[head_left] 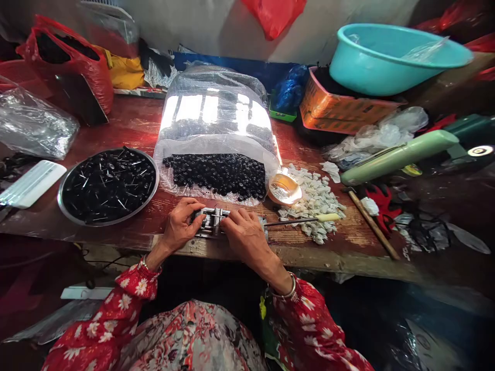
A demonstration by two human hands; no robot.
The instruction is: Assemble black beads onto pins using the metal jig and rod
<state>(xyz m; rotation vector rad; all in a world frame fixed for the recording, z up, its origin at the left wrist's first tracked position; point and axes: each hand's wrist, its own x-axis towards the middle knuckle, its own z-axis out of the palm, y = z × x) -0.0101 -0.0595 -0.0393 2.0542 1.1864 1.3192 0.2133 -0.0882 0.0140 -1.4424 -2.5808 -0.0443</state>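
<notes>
While the left hand grasps the left end of a small silver metal fixture between thumb and fingers, the right hand bends its fingers over the right part; whether it pinches anything there cannot be told. The fixture sits at the front edge of a worn reddish-brown wooden bench. Left of it, a round silver metal tray is heaped with black pieces bearing thin shiny pins. Just behind the hands, a large translucent plastic bag lies on its side, small round black pieces massed at its mouth. Beside that mouth, a tan round cup holds small shiny bits, touching a spread of whitish fragments. Farther back, a red plastic carrier bag contains dark material, and a turquoise plastic basin with clear film inside rests on an orange plastic basket.
</notes>
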